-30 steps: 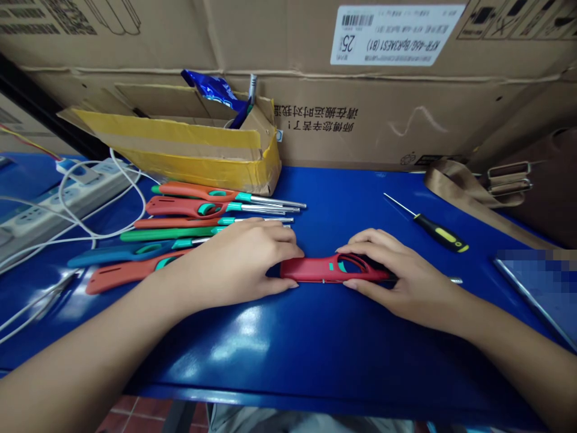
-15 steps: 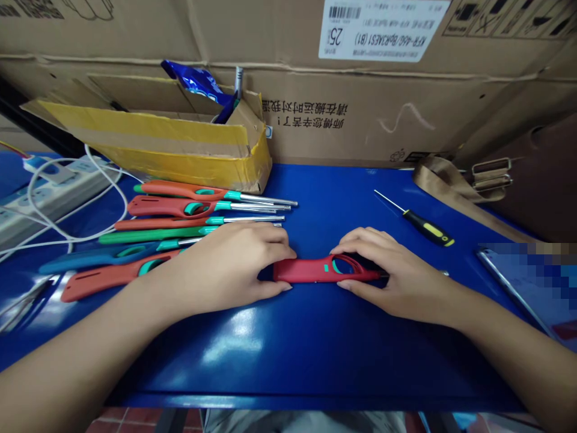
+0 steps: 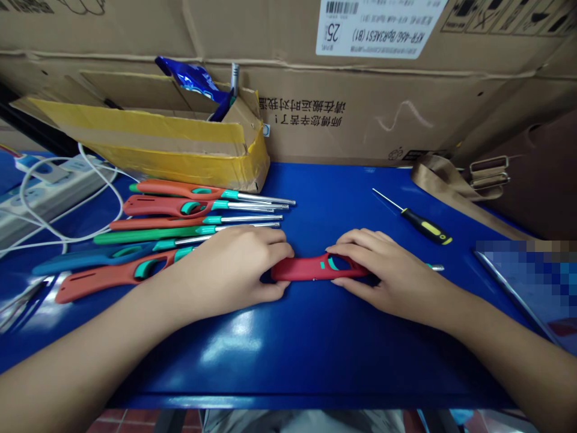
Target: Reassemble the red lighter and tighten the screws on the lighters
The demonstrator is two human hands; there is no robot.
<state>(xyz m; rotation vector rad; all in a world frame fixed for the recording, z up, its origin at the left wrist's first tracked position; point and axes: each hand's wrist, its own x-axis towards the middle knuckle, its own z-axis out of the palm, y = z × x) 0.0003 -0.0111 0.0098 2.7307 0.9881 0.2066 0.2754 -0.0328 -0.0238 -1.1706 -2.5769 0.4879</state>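
Observation:
A red long-nosed lighter (image 3: pixel 306 269) with a teal trigger lies on the blue table (image 3: pixel 315 337), its metal tip poking out to the right. My left hand (image 3: pixel 234 267) is closed round the butt end of its handle. My right hand (image 3: pixel 383 270) presses on the trigger end, with fingers curled over the top and thumb against the near side. Both hands rest on the table.
Several lighters (image 3: pixel 180 207) in orange, green and blue lie in a row at the left. A taped cardboard box (image 3: pixel 148 144) stands behind them. A black and yellow screwdriver (image 3: pixel 417 219) lies at the right, near a brown strap (image 3: pixel 451 177). A power strip (image 3: pixel 40 192) with white cables sits far left.
My right hand has slid a little left along the red lighter and now covers more of the trigger opening. The view shifted slightly.

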